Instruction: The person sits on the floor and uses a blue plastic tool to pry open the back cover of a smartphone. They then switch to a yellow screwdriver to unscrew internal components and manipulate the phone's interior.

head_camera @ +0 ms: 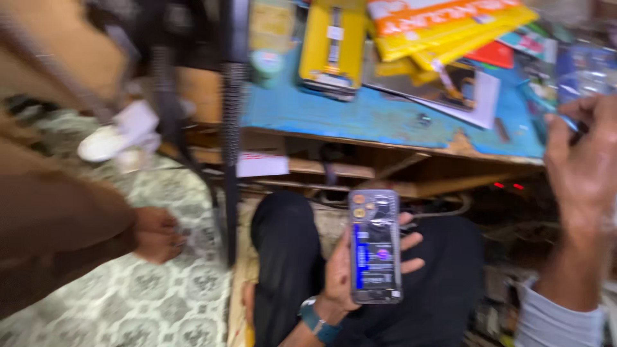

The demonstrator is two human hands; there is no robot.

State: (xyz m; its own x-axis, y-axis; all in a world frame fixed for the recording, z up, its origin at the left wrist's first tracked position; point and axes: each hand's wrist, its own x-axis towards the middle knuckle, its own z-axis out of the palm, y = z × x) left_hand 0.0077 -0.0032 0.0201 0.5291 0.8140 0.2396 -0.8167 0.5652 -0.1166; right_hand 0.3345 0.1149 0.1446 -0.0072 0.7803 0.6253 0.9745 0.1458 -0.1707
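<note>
Held just above the person's dark-trousered lap, a phone (375, 247) with its back cover off rests in the left hand (350, 270), grip closed round its edges. Right hand (588, 167) lifts toward the blue table (373, 115) above the phone, fingers curled on something blurred; its grip cannot be told.

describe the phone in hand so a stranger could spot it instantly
Below the blue worktable, over the person's dark-trousered lap, the left hand holds a phone upright. Unlike the yellow packages on the table, its clear back shows the inner parts, including a blue strip.
</note>
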